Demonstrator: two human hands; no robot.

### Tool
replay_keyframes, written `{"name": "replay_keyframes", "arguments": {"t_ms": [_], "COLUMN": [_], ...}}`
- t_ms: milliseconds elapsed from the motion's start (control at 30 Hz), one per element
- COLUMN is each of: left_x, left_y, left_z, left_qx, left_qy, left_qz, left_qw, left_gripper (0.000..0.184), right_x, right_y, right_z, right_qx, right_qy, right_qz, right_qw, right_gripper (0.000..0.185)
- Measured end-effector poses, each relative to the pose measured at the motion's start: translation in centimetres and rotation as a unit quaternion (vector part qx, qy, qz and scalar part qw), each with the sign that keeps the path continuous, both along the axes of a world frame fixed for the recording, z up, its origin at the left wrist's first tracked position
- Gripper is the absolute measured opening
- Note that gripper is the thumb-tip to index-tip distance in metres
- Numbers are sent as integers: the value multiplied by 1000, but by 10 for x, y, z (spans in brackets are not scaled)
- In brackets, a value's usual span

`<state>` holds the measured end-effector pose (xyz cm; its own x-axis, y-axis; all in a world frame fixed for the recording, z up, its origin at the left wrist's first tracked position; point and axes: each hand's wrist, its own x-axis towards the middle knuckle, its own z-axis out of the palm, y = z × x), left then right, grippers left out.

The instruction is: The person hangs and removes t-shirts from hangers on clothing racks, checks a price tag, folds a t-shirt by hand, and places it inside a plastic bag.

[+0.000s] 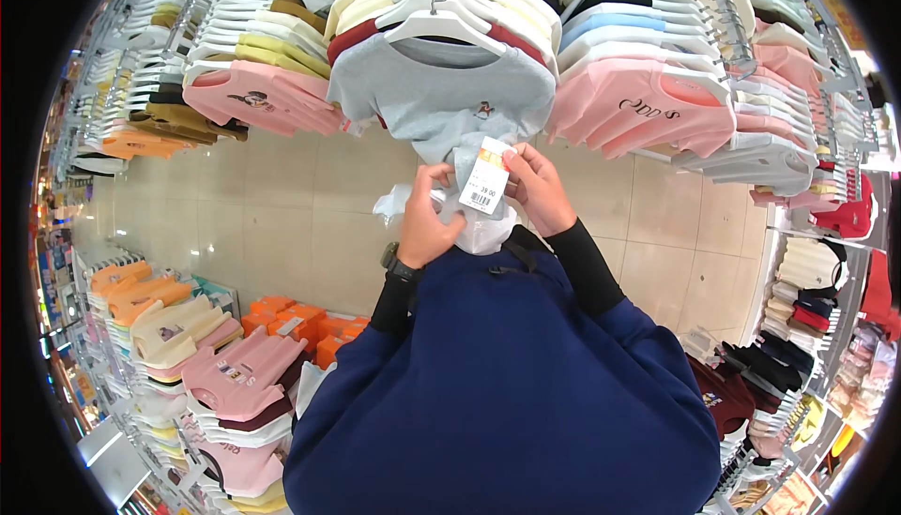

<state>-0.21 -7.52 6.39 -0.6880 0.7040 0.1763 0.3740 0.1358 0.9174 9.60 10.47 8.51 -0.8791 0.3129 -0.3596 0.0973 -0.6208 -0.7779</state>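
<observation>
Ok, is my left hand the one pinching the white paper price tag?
No, the right hand pinches the tag near its top corner.

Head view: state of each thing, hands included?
Right hand, pinching the price tag
Price tag, printed side facing camera
Left hand, fingers curled, grip unclear
Gray shirt, hung, lower part bunched
White hanger, inside the gray shirt's neck
Whitish plastic, crumpled below the price tag
Wristwatch, on left wrist
Orange boxes, grouped at lower left

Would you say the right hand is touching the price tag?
Touching. The head view shows the right hand with its thumb on the price tag.
</observation>
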Motion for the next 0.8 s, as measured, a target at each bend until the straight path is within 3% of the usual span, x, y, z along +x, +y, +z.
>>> {"name": "replay_keyframes", "arguments": {"t_ms": [100,233,533,633,733,800], "left_x": [15,14,2,3,4,5], "left_y": [9,9,9,9,13,15], "left_z": [0,-1,26,35,40,39], "left_qx": [37,61,64,69,69,79], "left_qy": [-12,-63,92,162,155,120], "left_qz": [34,99,81,68,37,36], "left_qw": [999,991,990,982,985,989], "left_gripper": [61,46,17,19,13,13], "right_x": [-4,-4,1,1,1,3], "right_y": [-1,-2,-2,-2,-7,-11], "right_z": [6,5,1,-6,-3,1], "right_qx": [-19,-1,21,34,96,202], "right_qy": [16,8,3,-2,50,131], "right_qz": [-9,-13,-56,-65,-65,-21], "right_qw": [1000,1000,998,997,992,970], "right_gripper": [15,14,16,14,39,65]}}
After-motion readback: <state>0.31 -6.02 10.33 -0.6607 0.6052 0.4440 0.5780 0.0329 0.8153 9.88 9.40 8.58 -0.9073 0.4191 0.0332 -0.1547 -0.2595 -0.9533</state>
